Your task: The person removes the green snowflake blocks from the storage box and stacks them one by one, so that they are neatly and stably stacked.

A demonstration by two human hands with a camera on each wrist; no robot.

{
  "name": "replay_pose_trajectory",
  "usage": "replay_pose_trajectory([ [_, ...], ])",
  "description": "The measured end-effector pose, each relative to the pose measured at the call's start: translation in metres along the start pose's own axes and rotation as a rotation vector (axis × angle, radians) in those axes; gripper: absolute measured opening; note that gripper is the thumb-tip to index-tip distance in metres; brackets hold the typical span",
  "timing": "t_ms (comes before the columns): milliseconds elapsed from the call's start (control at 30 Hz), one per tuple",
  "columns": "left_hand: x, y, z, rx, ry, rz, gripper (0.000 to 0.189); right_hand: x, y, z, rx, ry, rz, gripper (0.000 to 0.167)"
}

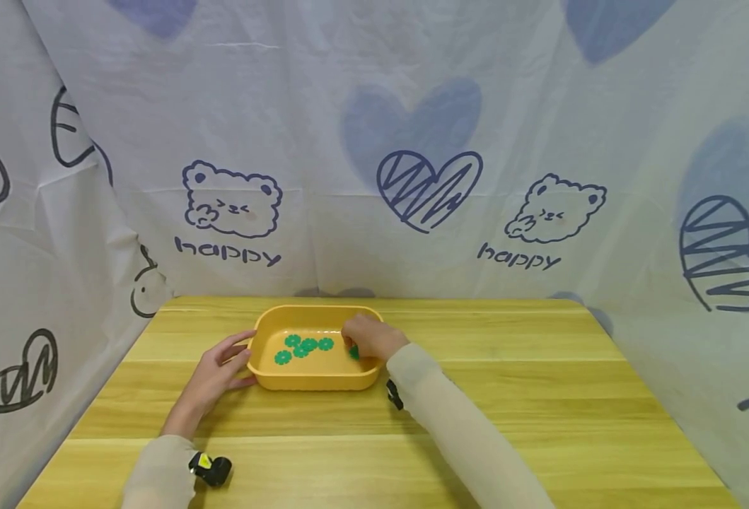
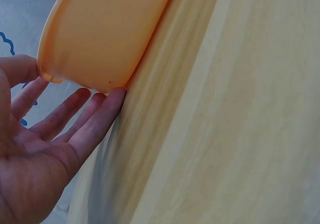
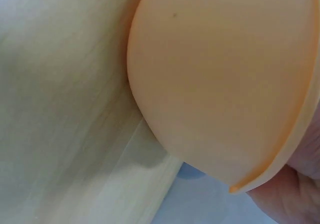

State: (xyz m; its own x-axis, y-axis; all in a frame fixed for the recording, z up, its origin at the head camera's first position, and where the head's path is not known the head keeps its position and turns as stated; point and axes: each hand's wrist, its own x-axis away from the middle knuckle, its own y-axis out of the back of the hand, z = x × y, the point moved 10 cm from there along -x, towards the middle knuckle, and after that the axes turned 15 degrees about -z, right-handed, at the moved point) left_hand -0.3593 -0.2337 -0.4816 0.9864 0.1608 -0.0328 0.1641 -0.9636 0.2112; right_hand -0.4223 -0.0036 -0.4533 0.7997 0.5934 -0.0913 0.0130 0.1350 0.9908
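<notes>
A shallow yellow plastic basin (image 1: 313,382) stands on the wooden table. Several green snowflake discs (image 1: 283,357) lie on its floor, mostly left of the middle, some overlapping. My left hand (image 1: 221,364) is at the basin's left end; in the left wrist view its fairly straight fingers (image 2: 95,121) touch the outer wall and rim. Inside the right end, my right hand (image 1: 370,338) has its fingers curled down, pinching a green snowflake disc (image 1: 353,352) that is partly hidden. The right wrist view shows the basin's outer wall (image 3: 220,84), with part of that hand beyond the rim.
A white cloth with blue hearts and bears (image 1: 323,233) hangs behind the table (image 1: 323,452) and along both sides. Black wrist cameras (image 1: 211,469) sit on both sleeves. The basin is close to the table's far edge.
</notes>
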Motion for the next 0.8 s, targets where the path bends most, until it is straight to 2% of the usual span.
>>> replay_pose_trajectory([
  [333,-0.001,0.000,0.002,0.005,-0.004,-0.002,0.051,0.006,0.006,0.006,-0.161,0.073,-0.036,0.014],
  [600,-0.001,-0.001,0.004,0.009,-0.005,0.003,0.052,0.013,0.019,0.000,-0.313,0.050,-0.042,0.026],
  [800,-0.001,-0.001,0.003,0.001,-0.002,0.009,0.052,0.022,0.033,-0.005,-0.392,0.048,-0.055,0.024],
])
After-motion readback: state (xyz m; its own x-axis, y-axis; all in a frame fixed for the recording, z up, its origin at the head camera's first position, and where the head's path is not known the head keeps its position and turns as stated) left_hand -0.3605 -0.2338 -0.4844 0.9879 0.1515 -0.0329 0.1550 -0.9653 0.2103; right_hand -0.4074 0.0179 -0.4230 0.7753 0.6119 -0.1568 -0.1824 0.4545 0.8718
